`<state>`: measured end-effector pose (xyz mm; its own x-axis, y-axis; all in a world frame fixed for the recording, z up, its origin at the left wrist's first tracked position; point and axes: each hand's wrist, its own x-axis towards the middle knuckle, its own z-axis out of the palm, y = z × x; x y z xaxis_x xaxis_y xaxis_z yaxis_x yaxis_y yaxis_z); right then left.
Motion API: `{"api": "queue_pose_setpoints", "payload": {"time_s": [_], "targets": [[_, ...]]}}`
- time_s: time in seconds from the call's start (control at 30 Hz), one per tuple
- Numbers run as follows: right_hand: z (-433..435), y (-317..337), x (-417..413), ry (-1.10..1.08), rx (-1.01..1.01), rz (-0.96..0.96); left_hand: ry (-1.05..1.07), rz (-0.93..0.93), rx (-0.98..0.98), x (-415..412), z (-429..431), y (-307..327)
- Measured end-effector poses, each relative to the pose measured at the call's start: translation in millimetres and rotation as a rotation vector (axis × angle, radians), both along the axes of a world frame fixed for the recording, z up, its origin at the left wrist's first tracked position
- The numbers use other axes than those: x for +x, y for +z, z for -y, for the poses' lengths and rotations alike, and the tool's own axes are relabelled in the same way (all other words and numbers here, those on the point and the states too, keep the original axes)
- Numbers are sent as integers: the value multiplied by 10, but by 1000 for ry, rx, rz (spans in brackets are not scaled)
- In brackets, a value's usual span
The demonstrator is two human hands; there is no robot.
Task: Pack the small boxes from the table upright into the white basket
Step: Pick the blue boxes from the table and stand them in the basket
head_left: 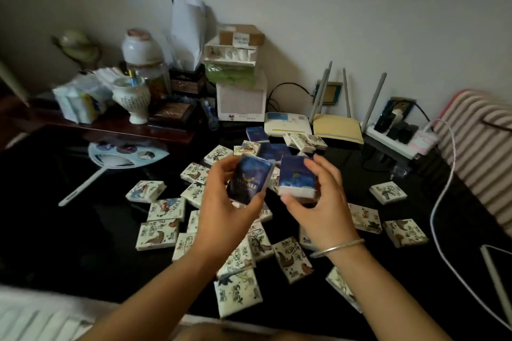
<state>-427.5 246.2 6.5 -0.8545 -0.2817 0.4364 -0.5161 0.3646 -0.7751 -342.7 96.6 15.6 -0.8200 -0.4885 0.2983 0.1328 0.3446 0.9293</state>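
Low at near left, a blurred slatted edge looks like the white basket (30, 315). Left hand (221, 205) grips one blue box (246, 180), right hand (321, 210) pinches a second blue box (296, 174), both roughly upright above scattered boxes (158, 235); the left hand is nearer it.
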Motion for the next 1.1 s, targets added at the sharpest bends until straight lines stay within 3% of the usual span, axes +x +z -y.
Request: {"api": "queue_pose_setpoints", "payload": {"time_s": [0.13, 0.27, 0.37, 0.43, 0.7, 0.87, 0.93, 1.0, 1.1], "targets": [[188, 109, 464, 72, -86, 116, -38, 61, 191, 635, 138, 239], [434, 308, 879, 64, -144, 565, -83, 127, 646, 1118, 336, 267], [638, 413, 1169, 147, -171, 745, -81, 144, 863, 1499, 461, 262], [766, 419, 1350, 210, -187, 797, -51, 114, 991, 1753, 616, 163], [1356, 467, 2013, 455, -52, 761, 257, -28, 1092, 2734, 1349, 96], [1731, 323, 2432, 579, 0, 816, 480, -57, 934, 3508, 1514, 75], [1863, 226, 2589, 623, 50, 812, 735, 62, 689, 3772, 1501, 61], [1965, 149, 2708, 662, 115, 784, 919, 228, 327, 3977, 1496, -23], [2116, 63, 2863, 723, 162, 761, 954, 455, -11, 4172, 1506, -244]]}}
